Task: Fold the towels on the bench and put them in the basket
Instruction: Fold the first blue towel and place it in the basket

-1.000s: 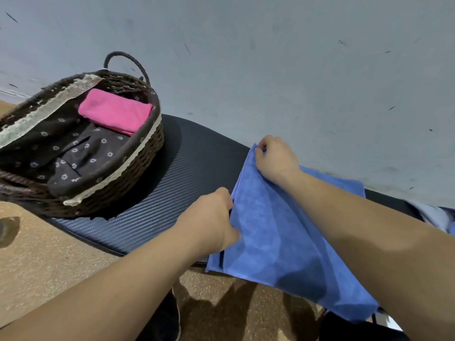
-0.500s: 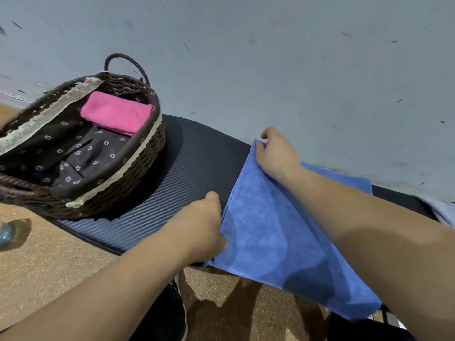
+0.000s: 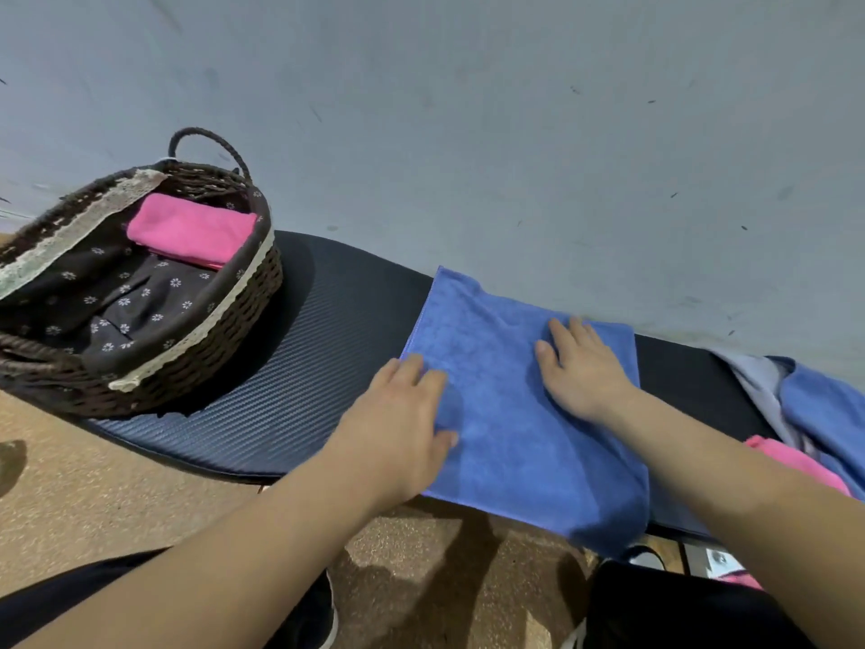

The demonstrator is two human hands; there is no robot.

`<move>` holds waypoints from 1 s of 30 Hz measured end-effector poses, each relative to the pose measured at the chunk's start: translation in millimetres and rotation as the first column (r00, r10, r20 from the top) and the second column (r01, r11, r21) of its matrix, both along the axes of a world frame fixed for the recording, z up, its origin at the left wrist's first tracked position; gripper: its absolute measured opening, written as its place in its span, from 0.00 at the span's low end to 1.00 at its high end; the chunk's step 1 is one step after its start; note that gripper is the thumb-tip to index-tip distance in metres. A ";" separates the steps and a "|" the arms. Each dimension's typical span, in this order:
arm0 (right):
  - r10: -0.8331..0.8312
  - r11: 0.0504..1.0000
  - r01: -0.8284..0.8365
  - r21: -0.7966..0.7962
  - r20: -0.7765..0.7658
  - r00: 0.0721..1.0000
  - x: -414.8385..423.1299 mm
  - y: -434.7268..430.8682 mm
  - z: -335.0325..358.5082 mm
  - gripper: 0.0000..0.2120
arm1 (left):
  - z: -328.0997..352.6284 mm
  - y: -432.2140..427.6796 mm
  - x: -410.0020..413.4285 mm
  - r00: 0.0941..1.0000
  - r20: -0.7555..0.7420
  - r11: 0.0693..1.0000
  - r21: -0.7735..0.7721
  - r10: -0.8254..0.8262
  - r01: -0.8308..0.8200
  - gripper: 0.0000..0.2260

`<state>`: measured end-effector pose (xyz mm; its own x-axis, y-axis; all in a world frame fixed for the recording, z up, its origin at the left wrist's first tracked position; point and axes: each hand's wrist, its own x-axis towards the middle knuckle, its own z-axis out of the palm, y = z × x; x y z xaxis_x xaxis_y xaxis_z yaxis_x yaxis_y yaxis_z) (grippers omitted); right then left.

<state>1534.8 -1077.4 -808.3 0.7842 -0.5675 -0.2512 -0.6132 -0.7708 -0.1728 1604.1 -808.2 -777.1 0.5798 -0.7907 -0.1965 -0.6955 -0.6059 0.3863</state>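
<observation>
A grey, scuffed wall (image 3: pixel 515 133) fills the upper half of the frame. Below it, a brown speckled floor (image 3: pixel 117 498) runs along the lower left. Between the two, a dark padded bench (image 3: pixel 318 358) with a ribbed surface crosses the middle of the frame from left to right.

A blue towel (image 3: pixel 505 423) lies spread on the bench at centre, its far edge close to the wall and its near edge hanging over the front of the bench toward the lower right. It looks doubled over, though the layers are hard to make out from this angle.

A dark wicker basket (image 3: pixel 224 330) sits at the left end of the bench, in the left middle of the frame, well apart from the blue towel. It has a floral fabric lining (image 3: pixel 121 297) with lace trim and a loop handle at its far end.

At the right edge, a heap of unfolded cloths (image 3: pixel 824 405) in blue, grey and pink rests on the bench.

The left hand (image 3: pixel 398 433) lies flat on the towel's left edge, fingers straight and released, pressing down. The right hand (image 3: pixel 580 372) presses flat on the towel's far right part, fingers spread, grasping nothing.

A folded pink towel (image 3: pixel 192 229) lies inside the basket at its far end.
</observation>
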 end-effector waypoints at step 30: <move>0.040 0.993 -0.084 -0.088 -0.409 0.912 -131.4 1.1 37.4 0.44 | -15.5 -101.9 -58.4 0.995 -0.060 0.914 0.395 -0.080 0.097 0.35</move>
